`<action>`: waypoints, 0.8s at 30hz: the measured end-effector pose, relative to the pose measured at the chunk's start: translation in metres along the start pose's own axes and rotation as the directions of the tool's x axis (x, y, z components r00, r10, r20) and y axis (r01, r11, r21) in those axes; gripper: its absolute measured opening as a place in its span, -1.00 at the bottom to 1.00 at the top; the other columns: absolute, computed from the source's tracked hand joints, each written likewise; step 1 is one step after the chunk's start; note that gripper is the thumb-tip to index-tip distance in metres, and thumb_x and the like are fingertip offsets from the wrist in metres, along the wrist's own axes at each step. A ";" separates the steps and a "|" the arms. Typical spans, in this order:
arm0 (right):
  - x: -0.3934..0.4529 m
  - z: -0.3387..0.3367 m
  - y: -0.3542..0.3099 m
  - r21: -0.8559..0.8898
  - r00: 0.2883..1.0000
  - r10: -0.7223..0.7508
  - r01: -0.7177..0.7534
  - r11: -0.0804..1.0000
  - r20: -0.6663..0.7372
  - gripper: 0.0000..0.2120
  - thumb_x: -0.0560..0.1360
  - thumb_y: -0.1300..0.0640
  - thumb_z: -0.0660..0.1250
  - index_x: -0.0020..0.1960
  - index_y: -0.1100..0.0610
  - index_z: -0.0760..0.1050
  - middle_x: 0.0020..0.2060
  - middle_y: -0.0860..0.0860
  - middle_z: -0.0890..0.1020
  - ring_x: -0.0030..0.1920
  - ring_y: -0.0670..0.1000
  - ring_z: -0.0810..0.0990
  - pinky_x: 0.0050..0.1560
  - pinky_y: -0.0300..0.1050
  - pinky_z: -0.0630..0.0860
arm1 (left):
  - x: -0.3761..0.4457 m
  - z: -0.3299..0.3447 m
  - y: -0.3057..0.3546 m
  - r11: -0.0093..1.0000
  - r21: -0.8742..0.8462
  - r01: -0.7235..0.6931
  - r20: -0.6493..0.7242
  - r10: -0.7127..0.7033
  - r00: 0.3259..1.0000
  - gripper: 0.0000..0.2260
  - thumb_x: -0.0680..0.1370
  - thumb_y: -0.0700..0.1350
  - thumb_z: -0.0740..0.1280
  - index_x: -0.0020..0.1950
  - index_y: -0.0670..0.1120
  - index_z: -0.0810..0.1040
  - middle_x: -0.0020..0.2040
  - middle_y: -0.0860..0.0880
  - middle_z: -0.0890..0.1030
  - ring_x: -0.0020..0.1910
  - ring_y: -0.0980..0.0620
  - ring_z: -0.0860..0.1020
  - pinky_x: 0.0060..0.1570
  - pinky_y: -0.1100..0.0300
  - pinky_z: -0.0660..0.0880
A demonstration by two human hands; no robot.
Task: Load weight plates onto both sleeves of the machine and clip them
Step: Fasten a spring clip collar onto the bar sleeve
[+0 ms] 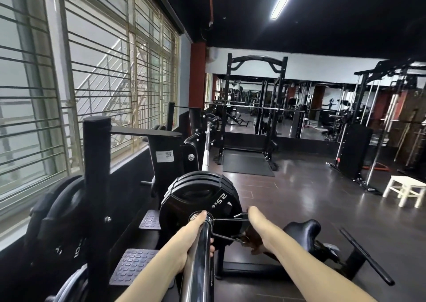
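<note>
A chrome sleeve runs from the bottom of the head view up to a stack of black weight plates; the front plate reads 2.5 KG. A spring clip sits on the sleeve against that plate, its two wire handles sticking out to the right. My left hand wraps around the sleeve just behind the clip, thumb along the top. My right hand grips the clip's wire handles from the right. The bar's far end runs away toward the machine.
A black post with stored plates stands on the left by the barred window. Treaded foot plates lie below. A padded black seat is at the right, a white stool and power racks farther off.
</note>
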State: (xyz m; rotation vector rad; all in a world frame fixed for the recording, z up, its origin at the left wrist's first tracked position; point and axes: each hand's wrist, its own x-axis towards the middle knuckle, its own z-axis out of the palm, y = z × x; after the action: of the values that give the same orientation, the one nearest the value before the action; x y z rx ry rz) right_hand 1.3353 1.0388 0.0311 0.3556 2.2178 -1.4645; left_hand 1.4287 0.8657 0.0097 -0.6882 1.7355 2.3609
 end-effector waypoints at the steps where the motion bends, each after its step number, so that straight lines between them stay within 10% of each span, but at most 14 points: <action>1: -0.002 -0.002 -0.001 -0.001 0.999 0.022 -0.022 1.000 0.037 -0.46 0.56 -0.18 0.00 0.04 0.23 0.55 -0.20 0.14 0.66 -0.22 0.15 0.64 0.16 0.17 0.49 | -0.001 0.000 0.000 1.000 -0.003 -0.003 0.005 0.003 1.000 -0.38 0.51 0.24 0.41 0.18 -0.34 0.59 -0.28 -0.20 0.63 -0.38 -0.13 0.62 -0.33 0.08 0.60; 4: -0.014 -0.012 -0.005 -0.083 0.992 0.080 -0.071 0.994 0.102 -0.42 0.57 -0.30 0.05 0.04 0.20 0.54 -0.10 0.13 0.67 -0.04 0.19 0.67 0.21 0.29 0.42 | -0.009 -0.002 0.002 0.998 0.053 0.015 -0.005 -0.015 1.000 -0.34 0.50 0.31 0.36 0.23 -0.27 0.59 -0.16 -0.19 0.68 -0.23 -0.16 0.67 -0.13 0.00 0.65; 7: -0.018 -0.020 -0.009 -0.232 0.999 -0.049 0.050 0.971 0.008 -0.32 0.62 -0.33 0.02 0.46 0.16 0.40 0.39 0.17 0.50 0.39 0.22 0.50 0.48 0.23 0.29 | -0.022 -0.011 0.013 0.771 0.636 -0.020 -0.218 0.205 0.954 -0.21 0.45 0.51 0.10 0.23 -0.13 0.60 0.13 -0.12 0.67 0.13 -0.16 0.62 0.21 0.00 0.52; 10: -0.011 -0.027 -0.017 -0.378 0.911 -0.375 0.292 0.879 -0.169 -0.20 0.56 -0.42 0.07 0.58 0.12 0.26 0.55 0.11 0.35 0.52 0.17 0.34 0.50 0.11 0.28 | -0.035 -0.020 0.041 0.475 0.870 -0.129 -0.248 0.650 0.719 -0.51 0.54 0.38 0.13 0.04 0.00 0.58 0.03 0.01 0.64 0.11 -0.11 0.58 0.06 0.07 0.48; 13: -0.014 -0.019 -0.034 -0.348 0.815 -0.576 0.526 0.776 -0.054 -0.15 0.48 -0.45 0.19 0.60 0.01 0.20 0.58 0.07 0.27 0.56 0.12 0.27 0.54 0.15 0.24 | -0.033 -0.031 0.064 0.325 0.915 -0.239 -0.153 0.828 0.540 -0.55 0.56 0.20 0.30 0.35 -0.01 0.40 0.29 -0.03 0.48 0.36 -0.09 0.39 0.21 0.04 0.42; 16: -0.019 0.001 -0.054 -0.413 0.719 -0.685 0.663 0.624 0.120 -0.11 0.52 -0.34 0.29 0.67 -0.01 -0.01 0.64 0.02 0.08 0.63 0.07 0.07 0.60 0.10 0.08 | -0.012 -0.038 0.075 0.294 0.943 -0.155 -0.093 0.682 0.726 -0.26 0.54 0.22 0.30 0.60 -0.08 0.14 0.57 -0.13 0.23 0.56 -0.16 0.17 0.46 -0.06 0.27; 18: -0.018 0.010 -0.062 -0.438 0.706 -0.677 0.686 0.581 0.209 -0.09 0.53 -0.31 0.32 0.67 -0.01 -0.05 0.64 0.01 0.09 0.62 0.03 0.09 0.61 0.03 0.08 | 0.003 -0.038 0.075 0.311 0.939 -0.144 -0.077 0.601 0.796 -0.37 0.54 0.23 0.26 0.51 -0.06 0.30 0.50 -0.08 0.39 0.47 -0.19 0.36 0.39 -0.08 0.37; 24: -0.008 0.012 -0.067 -0.442 0.703 -0.676 0.690 0.573 0.221 -0.26 0.47 -0.29 0.41 0.54 -0.06 0.28 0.38 0.04 0.41 0.39 0.05 0.43 0.45 -0.03 0.33 | 0.019 -0.031 0.067 0.329 0.934 -0.138 -0.117 0.647 0.754 -0.47 0.58 0.04 0.21 0.54 -0.07 0.26 0.54 -0.06 0.36 0.32 -0.27 0.49 0.23 -0.05 0.43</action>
State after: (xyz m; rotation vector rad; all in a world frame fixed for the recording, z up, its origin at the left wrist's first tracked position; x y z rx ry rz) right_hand 1.3152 1.0013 0.0845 -0.7998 2.7441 -1.0884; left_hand 1.3964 0.8115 0.0520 -0.6678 3.2786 0.9516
